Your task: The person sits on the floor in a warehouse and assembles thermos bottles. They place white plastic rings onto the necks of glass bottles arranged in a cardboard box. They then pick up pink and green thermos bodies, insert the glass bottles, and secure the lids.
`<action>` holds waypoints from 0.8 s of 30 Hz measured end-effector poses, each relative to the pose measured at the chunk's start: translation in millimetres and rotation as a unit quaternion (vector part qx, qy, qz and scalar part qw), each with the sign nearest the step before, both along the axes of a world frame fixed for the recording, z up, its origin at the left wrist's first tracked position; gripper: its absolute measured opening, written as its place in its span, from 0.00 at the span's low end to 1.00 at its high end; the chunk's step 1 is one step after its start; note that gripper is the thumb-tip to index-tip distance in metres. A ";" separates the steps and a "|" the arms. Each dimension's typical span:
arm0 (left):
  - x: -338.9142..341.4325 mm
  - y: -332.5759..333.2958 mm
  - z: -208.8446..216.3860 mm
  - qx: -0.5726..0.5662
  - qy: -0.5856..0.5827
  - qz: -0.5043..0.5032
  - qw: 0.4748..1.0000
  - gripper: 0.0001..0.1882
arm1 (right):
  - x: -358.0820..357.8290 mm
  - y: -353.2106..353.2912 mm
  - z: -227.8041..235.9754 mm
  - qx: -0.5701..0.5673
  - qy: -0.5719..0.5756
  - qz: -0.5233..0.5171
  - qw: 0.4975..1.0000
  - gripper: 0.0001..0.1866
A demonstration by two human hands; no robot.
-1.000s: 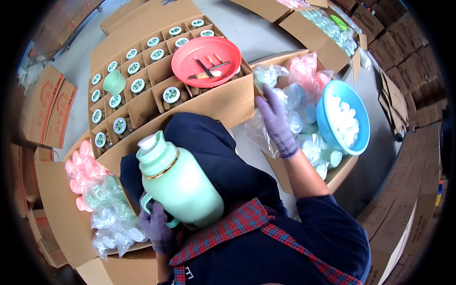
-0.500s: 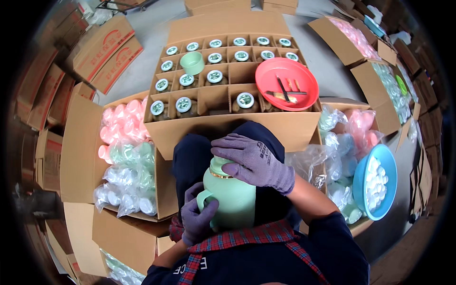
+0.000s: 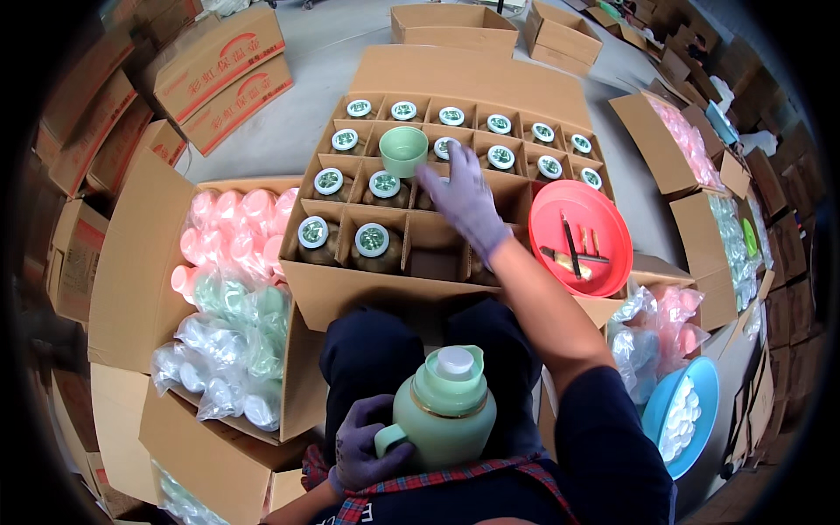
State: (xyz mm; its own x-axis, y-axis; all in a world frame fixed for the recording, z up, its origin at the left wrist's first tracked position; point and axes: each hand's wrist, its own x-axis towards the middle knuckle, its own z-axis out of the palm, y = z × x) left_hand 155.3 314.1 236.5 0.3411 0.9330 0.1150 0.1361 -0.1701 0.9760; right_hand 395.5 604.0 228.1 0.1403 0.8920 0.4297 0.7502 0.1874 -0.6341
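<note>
A pale green thermos jug point(image 3: 442, 427) with a gold band stands upright at my lap. Its white stopper point(image 3: 455, 362) shows in the spouted top. My left hand point(image 3: 367, 444), in a purple-grey work glove, is closed round the jug's handle point(image 3: 390, 439). Over the divided carton my right hand point(image 3: 465, 194), gloved alike, reaches forward with thumb and fingers apart. Its thumb is close beside a light green cup point(image 3: 403, 152); whether they touch I cannot tell. The cup rests on top of the carton among several glass liners point(image 3: 372, 240) with white-and-green tops.
The divided carton point(image 3: 385, 287) stands before my knees, a red basin point(image 3: 580, 201) with brushes or sticks at its right. Cartons of bagged pink and green cups point(image 3: 236, 232) sit at left. A blue basin point(image 3: 652, 420) of white stoppers is at right. Stacked cartons point(image 3: 219, 61) stand farther off.
My right hand has left the jug's top and moved forward to beside the green cup. The white stopper is now uncovered. My left hand stays on the handle; the view has shifted.
</note>
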 end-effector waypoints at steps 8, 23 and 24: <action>-9.5 7.5 -1.9 -0.013 -0.003 -0.034 0.999 0.13 | -19.3 36.0 -2.4 0.001 -0.038 0.066 0.997 0.21; 41.2 107.4 49.9 0.074 0.123 -0.289 0.946 0.37 | 65.3 -262.2 39.9 -0.047 0.215 0.387 0.896 0.29; 44.3 111.7 44.4 0.072 0.047 -0.310 0.947 0.36 | 66.3 -275.8 34.5 -0.072 0.289 0.364 0.883 0.29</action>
